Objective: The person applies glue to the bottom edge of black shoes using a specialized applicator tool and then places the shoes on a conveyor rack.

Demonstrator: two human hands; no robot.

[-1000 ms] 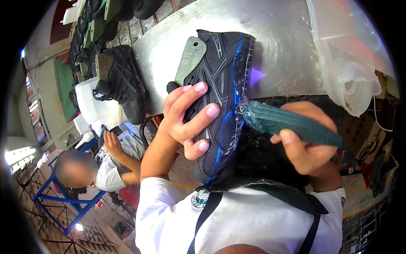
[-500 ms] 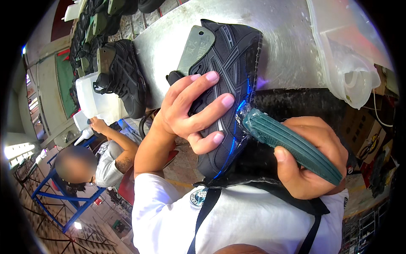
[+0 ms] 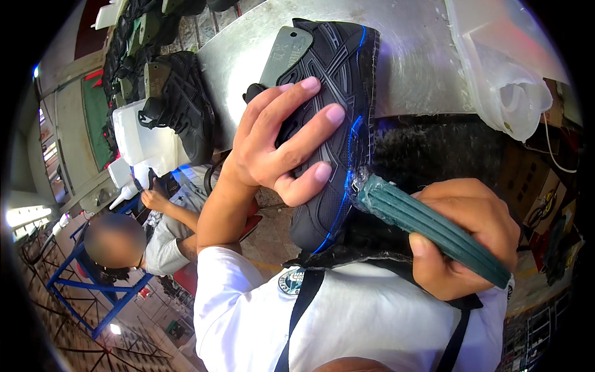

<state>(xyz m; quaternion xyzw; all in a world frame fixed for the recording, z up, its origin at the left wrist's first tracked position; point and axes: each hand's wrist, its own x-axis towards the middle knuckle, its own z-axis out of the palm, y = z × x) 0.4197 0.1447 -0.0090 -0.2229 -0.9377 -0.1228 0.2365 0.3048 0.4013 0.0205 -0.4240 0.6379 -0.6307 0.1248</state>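
A black sports shoe upper [image 3: 339,144] on a grey-green last [image 3: 288,53] stands tilted before me, its lower end over my black apron. My left hand [image 3: 263,146] is closed on its side, fingers spread across the upper and palm towards the last. In my closed right hand [image 3: 474,214] is a brush [image 3: 403,208] with a ribbed dark green handle. Its clotted tip touches the shoe's lower side edge, where a bright blue line runs towards the toe. More blue shows along the edge at the heel end. The brush's bristles are hard to make out.
Another black shoe [image 3: 189,102] rests by a white plastic container [image 3: 139,139] on the left, with more shoes behind. A metal table [image 3: 415,68] lies ahead, bearing a translucent tub [image 3: 514,93] at right. A co-worker [image 3: 170,245] sits at the left.
My right hand has drawn the brush down the shoe's edge towards the toe. The shoe has shifted up slightly under my left hand. The co-worker's arm has moved.
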